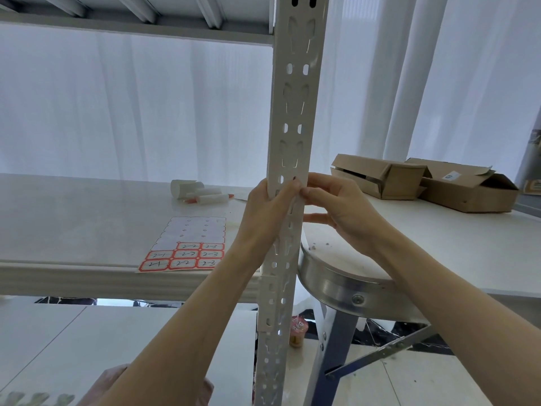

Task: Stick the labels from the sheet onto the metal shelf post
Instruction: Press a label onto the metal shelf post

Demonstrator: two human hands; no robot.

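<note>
The metal shelf post (pixel 295 112) is seen upright through the middle of the view, white, punched with slots and holes along its length. Both hands are raised to it at the level of the shelf board (pixel 87 218).

The left hand (pixel 265 213) is wrapped around the post's left edge, fingers pressed together and curled over its front face, so the slots there are covered. The right hand (pixel 333 206) is set against the post's right edge; its thumb and forefinger are brought together at the edge, tips meeting those of the left hand, the remaining fingers loosely extended below. Whether a label is held between the fingertips cannot be told; that spot is hidden by the fingers.

The label sheet (pixel 187 247) lies flat on the shelf board, left of the post and near the board's front edge. Its upper rows are peeled blank; red-bordered labels with handwritten numbers remain in the lower rows. Further back on the board, a roll of white paper (pixel 183 188) and markers (pixel 209 198) are noted, well apart from the sheet.

Right of the post, a round metal-rimmed stool (pixel 348 285) stands just beside it, partly crossed by the right forearm. Behind, two open cardboard boxes (pixel 421 181) rest on a white table (pixel 468 244). White curtains (pixel 131 104) fill the background. A small cup (pixel 298 332) is seen on the floor behind the post.
</note>
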